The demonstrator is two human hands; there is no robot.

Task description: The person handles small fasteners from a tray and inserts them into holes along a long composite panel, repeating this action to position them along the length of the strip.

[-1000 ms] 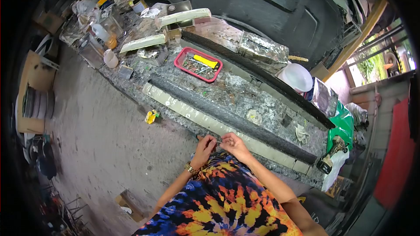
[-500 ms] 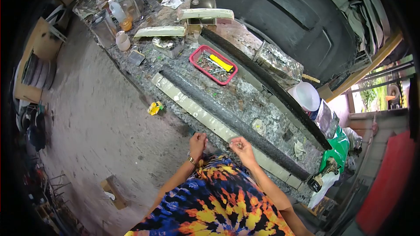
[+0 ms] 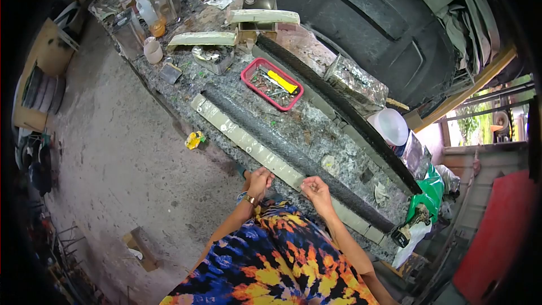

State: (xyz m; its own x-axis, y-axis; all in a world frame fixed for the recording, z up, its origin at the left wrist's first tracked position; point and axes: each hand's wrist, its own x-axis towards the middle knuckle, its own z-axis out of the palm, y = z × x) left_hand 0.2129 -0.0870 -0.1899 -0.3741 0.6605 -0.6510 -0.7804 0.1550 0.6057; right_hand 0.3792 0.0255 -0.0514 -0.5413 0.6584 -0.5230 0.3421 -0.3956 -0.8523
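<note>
A long dark woven-textured strip with a pale flange [image 3: 231,130] along its near side lies diagonally on the workbench. At the flange's near edge is my left hand [image 3: 260,183], its fingers curled together; anything inside them is too small to make out. Farther right, my right hand [image 3: 316,190] is over the same flange, thumb and fingertips pinched, and what they hold is hidden. Beyond the strip sits a red tray [image 3: 272,84] of small metal pieces with a yellow-handled tool [image 3: 282,81] in it. A second dark strip [image 3: 339,113] lies behind.
Two pale curved pieces, cans, a bottle [image 3: 147,11] and a cup [image 3: 153,51] stand at the back left. A white bucket [image 3: 389,126], green plastic [image 3: 430,192] and a power tool [image 3: 407,230] are on the right. A yellow object [image 3: 195,140] lies by the near edge.
My left hand has moved slightly up and right to the flange's near edge. My right hand has shifted slightly right. The view has moved a little.
</note>
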